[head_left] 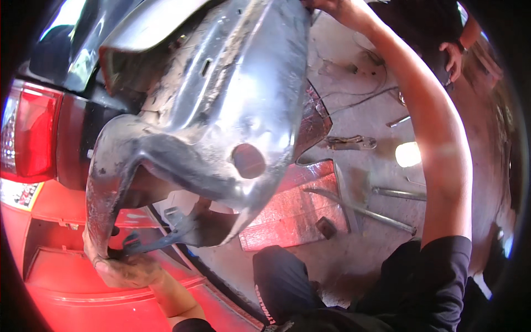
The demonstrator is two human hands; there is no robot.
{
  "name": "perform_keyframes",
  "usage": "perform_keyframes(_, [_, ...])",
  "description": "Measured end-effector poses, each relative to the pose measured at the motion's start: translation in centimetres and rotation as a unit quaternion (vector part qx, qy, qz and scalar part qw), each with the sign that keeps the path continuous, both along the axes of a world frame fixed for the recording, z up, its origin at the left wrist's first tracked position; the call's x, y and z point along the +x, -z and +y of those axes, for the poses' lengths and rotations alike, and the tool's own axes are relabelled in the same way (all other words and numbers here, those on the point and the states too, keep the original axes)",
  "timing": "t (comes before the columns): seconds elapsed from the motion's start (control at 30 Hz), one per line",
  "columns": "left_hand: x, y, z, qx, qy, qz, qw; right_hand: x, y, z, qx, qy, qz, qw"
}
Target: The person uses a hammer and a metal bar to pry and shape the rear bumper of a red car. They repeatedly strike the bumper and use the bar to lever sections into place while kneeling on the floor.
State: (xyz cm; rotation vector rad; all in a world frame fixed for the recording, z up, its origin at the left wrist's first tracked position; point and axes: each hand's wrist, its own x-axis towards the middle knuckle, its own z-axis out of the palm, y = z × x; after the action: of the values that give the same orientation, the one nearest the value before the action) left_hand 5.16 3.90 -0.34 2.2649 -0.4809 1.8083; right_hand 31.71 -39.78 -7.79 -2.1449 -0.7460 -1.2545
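Observation:
A large, dusty sheet-metal car panel (260,99) fills the upper middle, tilted, with a round hole near its lower right and a curved arm bending down at the left. My left hand (128,271) is closed round the bottom of that arm. A dark grey bracket-like metal piece (157,240) runs just above my left fingers; whether it is part of the panel I cannot tell. At the top edge my right hand (332,5), arm stretched far forward, grips the panel's far right edge. Its fingertips are partly cut off by the picture's rim.
Close on the left is a vehicle with a red tail light (36,133) and red bodywork (105,299). On the floor lie a shiny foil-faced mat (287,221), a long metal bar (381,217), a plier-like tool (354,143) and a bright lamp (408,155). Another person's hand (453,60) shows top right.

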Motion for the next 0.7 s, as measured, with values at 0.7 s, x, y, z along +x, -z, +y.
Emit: perform_keyframes(0.7, [-0.5, -1.2, -1.1, -0.074, 0.043, 0.006, 0.996, -16.7, 4.5, 22.2, 0.718, -0.165, 0.180, 0.651])
